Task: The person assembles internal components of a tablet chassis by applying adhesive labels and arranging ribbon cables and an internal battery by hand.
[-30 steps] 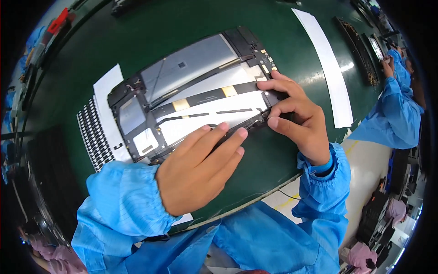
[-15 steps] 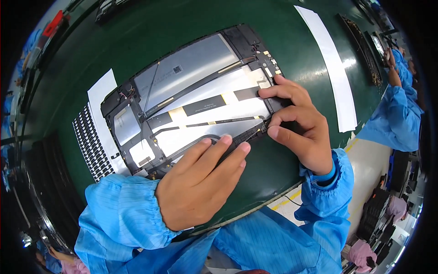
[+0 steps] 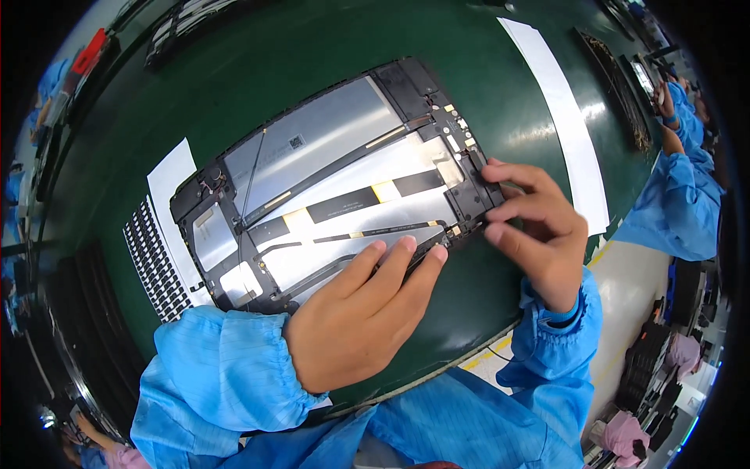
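An opened tablet shell (image 3: 312,148) lies slanted on the green table (image 3: 484,313), showing silver plates, a black frame and black flat cables with yellow tape patches (image 3: 351,205). My left hand (image 3: 359,320) lies flat, its straight fingers pressing on the shell's near edge beside a thin black cable (image 3: 383,231). My right hand (image 3: 539,234) pinches the black frame at the shell's right end, thumb below and fingers on top. Both forearms wear blue sleeves.
A white sheet with rows of small black pieces (image 3: 152,262) lies under the shell's left end. A long white strip (image 3: 558,117) crosses the table at the right. Beyond it are dark trays (image 3: 617,86) and another person in blue (image 3: 680,195).
My right hand has moved from the near edge strip to the shell's right end. My left fingers have straightened and slid along the near edge. The shell has turned slightly.
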The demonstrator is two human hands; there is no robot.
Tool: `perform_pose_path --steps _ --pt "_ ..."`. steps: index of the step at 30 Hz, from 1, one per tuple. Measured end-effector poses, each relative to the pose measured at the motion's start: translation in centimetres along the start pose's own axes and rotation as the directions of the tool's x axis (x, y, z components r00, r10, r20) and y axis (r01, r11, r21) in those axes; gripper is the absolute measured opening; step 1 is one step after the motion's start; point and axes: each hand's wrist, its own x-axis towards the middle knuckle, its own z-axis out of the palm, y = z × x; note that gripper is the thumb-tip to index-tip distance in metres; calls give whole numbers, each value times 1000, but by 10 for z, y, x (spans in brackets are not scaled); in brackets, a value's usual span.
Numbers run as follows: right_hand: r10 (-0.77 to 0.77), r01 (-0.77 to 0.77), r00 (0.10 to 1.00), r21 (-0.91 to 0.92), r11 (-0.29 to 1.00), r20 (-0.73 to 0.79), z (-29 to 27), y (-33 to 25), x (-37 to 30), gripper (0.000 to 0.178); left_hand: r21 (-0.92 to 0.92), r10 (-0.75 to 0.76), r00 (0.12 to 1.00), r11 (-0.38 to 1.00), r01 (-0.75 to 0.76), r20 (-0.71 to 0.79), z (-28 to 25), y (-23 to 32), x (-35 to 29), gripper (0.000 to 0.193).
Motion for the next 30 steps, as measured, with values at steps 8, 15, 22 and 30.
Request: perform_pose_path --steps 8,15,22,30 --pt "-192 297 945 -448 843 265 3 -8 8 23 28 3 1000 1000 -3 -1 -1 -1 -1 30" --pt "-213 323 942 -516 794 261 7 -12 7 20 60 18 1000 998 -18 5 1 0 -2 30" --pt "-284 407 912 -571 713 295 9 -13 7 17 78 -14 999 997 17 -37 5 3 -1 28" --pt "-385 508 861 -555 658 331 14 -10 8 18 191 3 1000 981 -1 -7 1 5 4 28"
